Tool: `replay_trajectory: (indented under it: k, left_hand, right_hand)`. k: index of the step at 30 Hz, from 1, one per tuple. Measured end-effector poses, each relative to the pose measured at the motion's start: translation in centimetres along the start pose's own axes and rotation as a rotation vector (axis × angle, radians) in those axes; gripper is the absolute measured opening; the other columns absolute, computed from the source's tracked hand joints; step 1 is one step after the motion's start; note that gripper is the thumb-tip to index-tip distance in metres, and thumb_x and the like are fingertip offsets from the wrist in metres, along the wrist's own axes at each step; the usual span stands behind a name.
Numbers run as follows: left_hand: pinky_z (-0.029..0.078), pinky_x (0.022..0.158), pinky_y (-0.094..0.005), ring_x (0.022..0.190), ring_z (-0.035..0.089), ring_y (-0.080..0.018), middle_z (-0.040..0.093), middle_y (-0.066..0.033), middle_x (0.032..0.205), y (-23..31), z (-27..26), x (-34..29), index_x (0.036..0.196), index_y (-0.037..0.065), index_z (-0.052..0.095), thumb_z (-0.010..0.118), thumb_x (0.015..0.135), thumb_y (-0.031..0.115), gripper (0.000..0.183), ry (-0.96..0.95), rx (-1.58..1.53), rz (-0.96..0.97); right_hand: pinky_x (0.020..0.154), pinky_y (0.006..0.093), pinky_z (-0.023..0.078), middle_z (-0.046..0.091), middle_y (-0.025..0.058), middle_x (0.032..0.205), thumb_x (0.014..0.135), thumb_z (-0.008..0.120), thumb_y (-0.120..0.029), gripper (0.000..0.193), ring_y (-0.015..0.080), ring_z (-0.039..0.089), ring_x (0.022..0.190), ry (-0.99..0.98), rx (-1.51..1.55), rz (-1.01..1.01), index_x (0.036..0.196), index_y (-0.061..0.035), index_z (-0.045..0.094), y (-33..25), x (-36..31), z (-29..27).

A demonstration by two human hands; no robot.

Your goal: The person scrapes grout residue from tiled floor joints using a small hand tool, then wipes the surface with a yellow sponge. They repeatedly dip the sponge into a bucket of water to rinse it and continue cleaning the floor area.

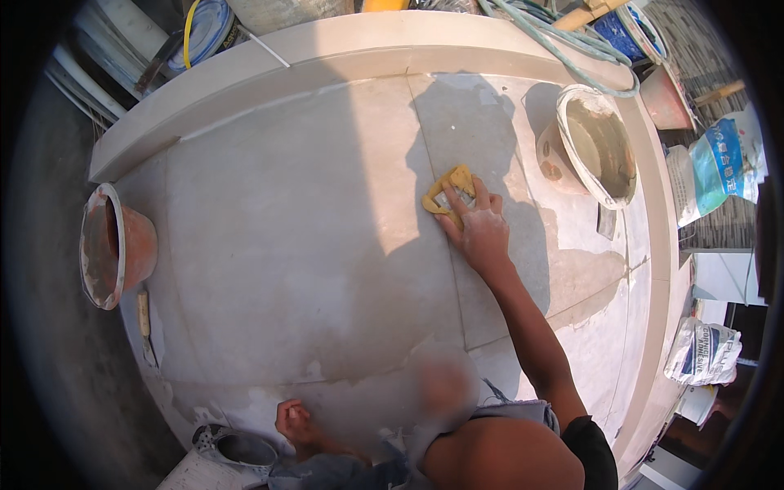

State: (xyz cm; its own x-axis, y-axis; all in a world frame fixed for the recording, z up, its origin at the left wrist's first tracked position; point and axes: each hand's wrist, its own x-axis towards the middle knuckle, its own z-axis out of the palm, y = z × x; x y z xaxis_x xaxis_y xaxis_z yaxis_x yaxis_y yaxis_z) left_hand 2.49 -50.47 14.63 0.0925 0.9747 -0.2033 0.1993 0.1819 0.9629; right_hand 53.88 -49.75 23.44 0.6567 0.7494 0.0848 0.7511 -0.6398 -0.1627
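My right hand (483,233) reaches forward over the grey tiled floor (269,245). Its fingers are closed on a yellow sponge (461,177), which lies against the tile near a grout line. A whitish-grey patch shows at the sponge's middle, between the fingers. My left hand (296,420) is low in the view, near my body and off the tiles' middle. Its fingers are curled into a loose fist, and no object shows in it.
A bucket of greyish water (600,147) stands right of my right hand; a reddish bucket (139,245) tips at left. Nearby lies a wooden-handled tool (144,327). A raised curb (318,53) borders the floor. Beyond are a hose (563,53), bags (706,351) and pipes (90,73).
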Motion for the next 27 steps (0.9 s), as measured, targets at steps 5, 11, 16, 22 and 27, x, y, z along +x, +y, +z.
replay_trajectory:
  k: [5,11,16,22,27]
  left_hand:
    - [0.032,0.055,-0.0234,0.057,0.043,-0.0054,0.053,-0.0004,0.067,-0.9,0.1,-0.1,0.099,-0.003,0.067,0.056,0.108,0.035,0.041,-0.031,-0.04,0.013]
    - [0.032,0.054,-0.0227,0.056,0.041,-0.0044,0.053,-0.0005,0.067,-1.1,-1.3,-0.3,0.1,-0.004,0.067,0.055,0.109,0.031,0.038,-0.044,-0.101,0.099]
    - [0.034,0.057,-0.0263,0.064,0.051,-0.0096,0.059,-0.002,0.07,-1.7,0.0,-0.4,0.098,0.0,0.071,0.06,0.104,0.053,0.054,-0.011,-0.082,-0.048]
    - [0.035,0.057,-0.0263,0.063,0.051,-0.0098,0.06,-0.0023,0.071,-0.7,-1.8,-0.3,0.098,0.0,0.071,0.06,0.104,0.053,0.054,-0.03,-0.055,-0.078]
    - [0.037,0.058,-0.0263,0.062,0.051,-0.0096,0.062,-0.0028,0.071,-0.1,-0.7,-0.5,0.098,-0.001,0.071,0.059,0.104,0.052,0.055,-0.048,-0.049,-0.112]
  right_hand:
    - [0.104,0.0536,0.055,0.041,0.0244,0.161,0.085,0.086,-0.04,0.074,0.051,0.045,0.14,-0.005,0.166,0.061,0.146,-0.013,0.055,2.0,-5.7,-0.8]
    - [0.105,0.0547,0.053,0.056,0.0293,0.145,0.077,0.091,-0.055,0.097,0.0484,0.055,0.136,-0.15,0.165,0.057,0.143,-0.0039,0.042,0.2,-2.7,-13.2]
    - [0.09,0.0541,0.055,0.068,0.0204,0.123,0.091,0.078,-0.054,0.07,0.0428,0.062,0.116,0.357,-0.482,0.007,0.132,-0.0024,0.054,9.4,7.5,-18.1]
    - [0.091,0.0556,0.056,0.073,0.0207,0.111,0.104,0.061,-0.05,0.052,0.0412,0.068,0.107,0.422,-0.415,0.174,0.123,-0.0011,0.065,12.2,10.4,-14.1]
    - [0.069,0.0431,0.053,0.069,0.0109,0.074,0.108,0.056,-0.052,0.057,0.0252,0.066,0.068,0.496,0.191,0.331,0.088,-0.0009,0.073,19.6,11.0,-17.5]
